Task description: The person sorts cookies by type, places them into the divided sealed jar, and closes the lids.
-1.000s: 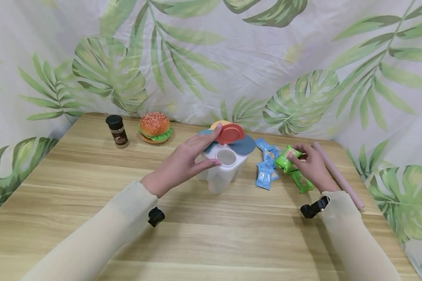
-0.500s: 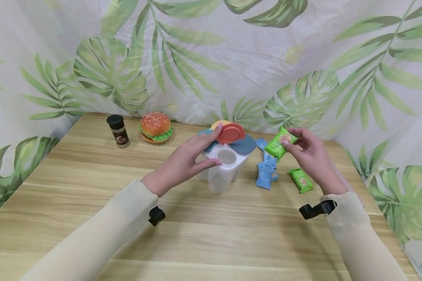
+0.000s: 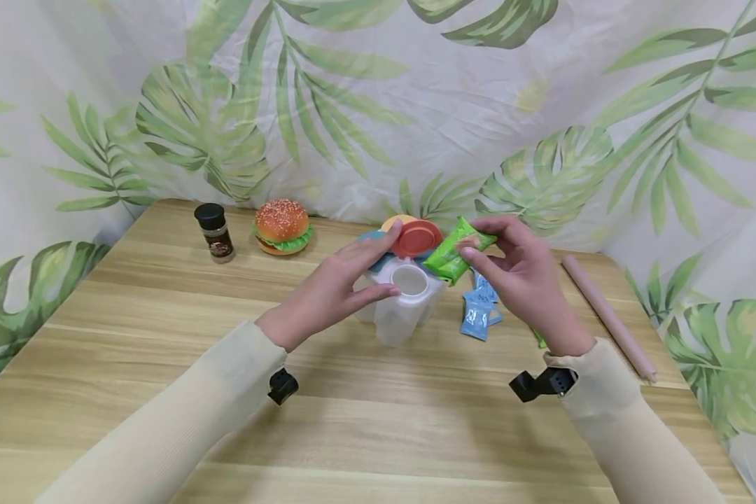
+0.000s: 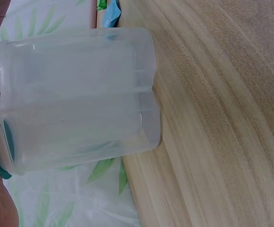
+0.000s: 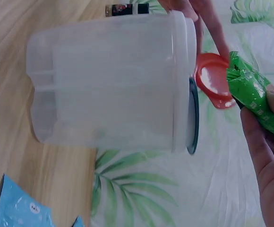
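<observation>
A translucent plastic container (image 3: 395, 323) stands upright in mid-table, its red lid (image 3: 418, 239) flipped up above a round opening. My left hand (image 3: 334, 292) rests on its top, with straight fingers against the red lid and the thumb at the rim of the opening. Between thumb and fingers, my right hand (image 3: 526, 283) pinches a green snack packet (image 3: 449, 257), tilted just right of the opening and above it. In the right wrist view the green packet (image 5: 254, 90) hangs beside the red lid (image 5: 213, 78). Blue packets (image 3: 476, 318) lie right of the container.
Another green packet (image 3: 540, 339) lies mostly hidden behind my right wrist. A pinkish rod (image 3: 607, 316) lies along the right side. At the back left stand a black-capped spice jar (image 3: 215, 234) and a toy hamburger (image 3: 282, 225). A leaf-print cloth (image 3: 353, 112) hangs behind the table.
My right hand has lifted the green packet off the table and carried it left to the container's opening. My left hand has stayed on the container.
</observation>
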`<state>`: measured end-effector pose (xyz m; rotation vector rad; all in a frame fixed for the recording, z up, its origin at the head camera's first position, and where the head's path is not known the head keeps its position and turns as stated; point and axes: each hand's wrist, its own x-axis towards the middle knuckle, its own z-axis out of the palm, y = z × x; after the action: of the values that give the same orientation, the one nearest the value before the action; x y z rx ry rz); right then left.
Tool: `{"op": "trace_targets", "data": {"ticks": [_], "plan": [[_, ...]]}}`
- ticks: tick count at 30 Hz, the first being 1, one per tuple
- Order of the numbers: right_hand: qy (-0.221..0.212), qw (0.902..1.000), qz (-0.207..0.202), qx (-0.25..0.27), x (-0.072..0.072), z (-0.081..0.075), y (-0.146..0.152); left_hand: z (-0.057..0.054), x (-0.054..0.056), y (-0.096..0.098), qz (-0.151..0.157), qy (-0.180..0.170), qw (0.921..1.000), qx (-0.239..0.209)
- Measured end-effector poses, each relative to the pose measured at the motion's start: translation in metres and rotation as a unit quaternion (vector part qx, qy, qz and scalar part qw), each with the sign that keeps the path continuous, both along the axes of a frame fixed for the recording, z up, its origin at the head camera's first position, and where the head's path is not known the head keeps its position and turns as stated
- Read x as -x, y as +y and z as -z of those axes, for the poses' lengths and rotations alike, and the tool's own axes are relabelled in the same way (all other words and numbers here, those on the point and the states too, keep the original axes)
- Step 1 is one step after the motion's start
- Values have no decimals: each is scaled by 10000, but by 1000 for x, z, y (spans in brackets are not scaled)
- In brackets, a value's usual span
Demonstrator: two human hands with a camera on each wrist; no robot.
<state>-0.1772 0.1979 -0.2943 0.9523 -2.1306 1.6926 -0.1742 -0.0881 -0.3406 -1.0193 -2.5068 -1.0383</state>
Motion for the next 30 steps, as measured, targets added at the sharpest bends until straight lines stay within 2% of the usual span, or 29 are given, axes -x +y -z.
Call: {"op": "trace_targets", "data": {"ticks": [4,13,24,30], "plan": [[275,9995,-49,-169,-1,3,-14,0,-1,-1,15,-11,10000,-14],[856,9910,-57,-1032,-1,8,-30,0,1,0,67,24,10000,-62],[1183,9783,75,-1700,-4,8,-32,-1,1,-1,73,45,9999,-86],[1142,9761,113,-1844,-6,9,-30,0,0,1,138,47,9998,-114]]}}
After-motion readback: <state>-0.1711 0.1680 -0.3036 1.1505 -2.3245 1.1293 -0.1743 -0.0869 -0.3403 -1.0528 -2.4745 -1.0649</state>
